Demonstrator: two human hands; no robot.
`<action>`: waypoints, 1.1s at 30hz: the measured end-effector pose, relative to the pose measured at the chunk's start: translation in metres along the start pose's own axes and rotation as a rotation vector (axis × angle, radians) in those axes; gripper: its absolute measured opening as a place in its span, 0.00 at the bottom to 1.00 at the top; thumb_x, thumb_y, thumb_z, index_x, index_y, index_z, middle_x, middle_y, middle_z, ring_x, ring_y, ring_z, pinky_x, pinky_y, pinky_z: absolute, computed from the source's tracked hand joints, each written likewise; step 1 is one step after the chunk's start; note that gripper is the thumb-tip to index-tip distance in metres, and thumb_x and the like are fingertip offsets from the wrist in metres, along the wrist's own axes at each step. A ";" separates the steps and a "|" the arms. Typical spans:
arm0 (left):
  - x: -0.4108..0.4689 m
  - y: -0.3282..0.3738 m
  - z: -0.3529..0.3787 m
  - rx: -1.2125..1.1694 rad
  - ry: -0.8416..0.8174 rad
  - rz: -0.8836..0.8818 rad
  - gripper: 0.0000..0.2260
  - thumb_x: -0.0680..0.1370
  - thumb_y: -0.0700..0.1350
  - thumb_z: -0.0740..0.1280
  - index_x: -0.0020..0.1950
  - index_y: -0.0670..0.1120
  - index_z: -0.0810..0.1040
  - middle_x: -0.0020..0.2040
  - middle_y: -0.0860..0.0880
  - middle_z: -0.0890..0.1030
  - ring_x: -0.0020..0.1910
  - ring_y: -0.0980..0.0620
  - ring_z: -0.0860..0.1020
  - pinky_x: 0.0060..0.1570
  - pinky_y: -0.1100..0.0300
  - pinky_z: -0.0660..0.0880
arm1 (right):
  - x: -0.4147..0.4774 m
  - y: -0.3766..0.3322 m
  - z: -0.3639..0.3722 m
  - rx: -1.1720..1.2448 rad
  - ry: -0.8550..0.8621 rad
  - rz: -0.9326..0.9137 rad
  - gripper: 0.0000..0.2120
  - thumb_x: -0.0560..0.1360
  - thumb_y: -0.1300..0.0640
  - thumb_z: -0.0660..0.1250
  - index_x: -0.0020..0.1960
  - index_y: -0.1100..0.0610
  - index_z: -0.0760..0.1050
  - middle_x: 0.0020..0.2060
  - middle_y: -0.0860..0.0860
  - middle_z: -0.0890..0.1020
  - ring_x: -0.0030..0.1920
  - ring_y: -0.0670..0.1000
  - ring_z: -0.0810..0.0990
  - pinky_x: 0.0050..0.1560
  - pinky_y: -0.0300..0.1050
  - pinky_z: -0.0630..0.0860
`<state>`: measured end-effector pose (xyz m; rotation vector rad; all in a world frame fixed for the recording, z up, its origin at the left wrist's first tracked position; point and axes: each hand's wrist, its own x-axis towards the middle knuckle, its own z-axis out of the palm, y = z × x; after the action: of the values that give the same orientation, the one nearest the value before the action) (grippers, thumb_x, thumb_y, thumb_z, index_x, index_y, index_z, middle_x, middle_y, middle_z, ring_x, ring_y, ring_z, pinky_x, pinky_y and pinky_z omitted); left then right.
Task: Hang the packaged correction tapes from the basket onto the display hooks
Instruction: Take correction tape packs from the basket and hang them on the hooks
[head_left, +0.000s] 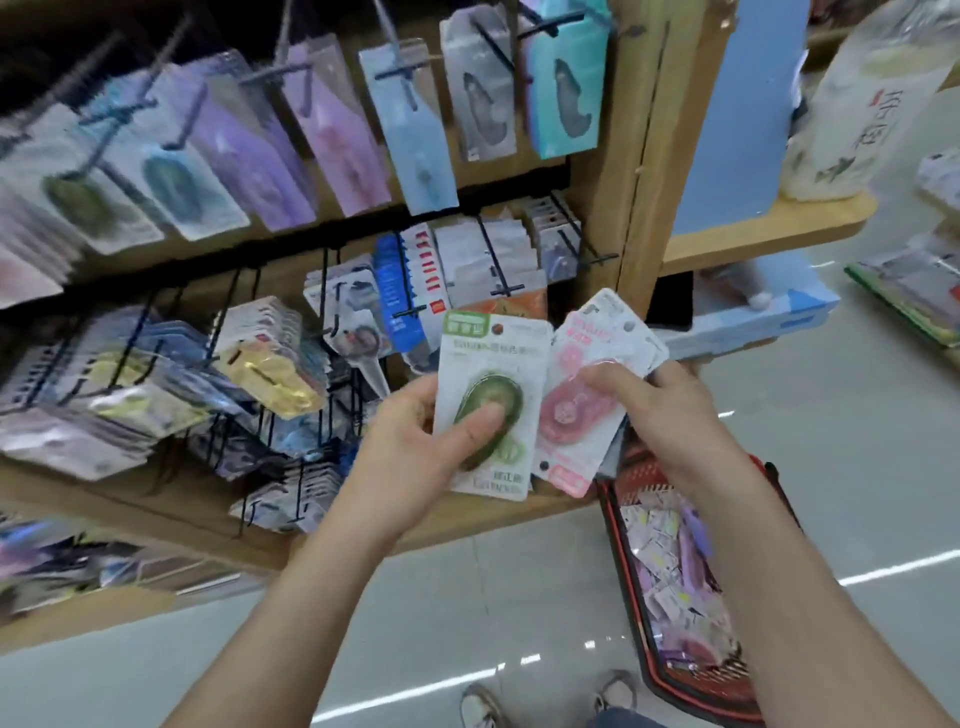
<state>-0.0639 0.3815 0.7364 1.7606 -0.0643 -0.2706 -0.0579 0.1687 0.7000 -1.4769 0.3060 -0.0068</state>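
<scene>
My left hand (421, 441) grips a green packaged correction tape (491, 364), thumb pressed on its blister. My right hand (670, 410) holds a pink packaged correction tape (582, 415) with more packs fanned behind it. Both packs are upright in front of the wooden display. Below my right forearm sits the red basket (623, 561) on the floor, holding several small packs (670, 566). Display hooks (498, 265) with hanging packs fill the rows above and to the left; a top row hook (395, 62) carries a blue pack.
The wooden rack's side post (644, 156) stands just right of the hooks. A blue box (748, 317) lies on a low shelf behind my right hand. A white bag (857, 114) sits on the upper right shelf. My shoes (483, 706) are on the grey floor.
</scene>
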 end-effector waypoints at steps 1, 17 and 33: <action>0.004 0.001 -0.006 -0.025 -0.001 0.005 0.08 0.76 0.43 0.71 0.55 0.46 0.81 0.48 0.50 0.86 0.45 0.52 0.84 0.42 0.58 0.80 | -0.004 -0.004 0.011 -0.010 -0.069 -0.003 0.06 0.74 0.60 0.71 0.42 0.49 0.82 0.38 0.40 0.86 0.41 0.41 0.84 0.45 0.39 0.80; -0.005 -0.008 -0.067 -0.304 0.221 0.002 0.11 0.80 0.49 0.67 0.58 0.46 0.81 0.52 0.49 0.86 0.51 0.48 0.85 0.53 0.46 0.81 | -0.030 -0.014 0.150 0.254 -0.191 -0.096 0.12 0.77 0.61 0.68 0.57 0.48 0.78 0.51 0.51 0.86 0.51 0.52 0.86 0.46 0.46 0.83; 0.040 0.007 -0.127 -0.432 0.216 -0.074 0.04 0.77 0.43 0.69 0.49 0.44 0.83 0.42 0.46 0.84 0.38 0.51 0.81 0.38 0.59 0.79 | 0.005 -0.031 0.146 -0.098 -0.362 -0.082 0.14 0.75 0.60 0.72 0.60 0.50 0.78 0.51 0.47 0.86 0.51 0.50 0.86 0.44 0.43 0.81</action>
<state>0.0030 0.4938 0.7600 1.3537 0.2027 -0.1334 -0.0174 0.3075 0.7385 -1.5547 -0.0487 0.2101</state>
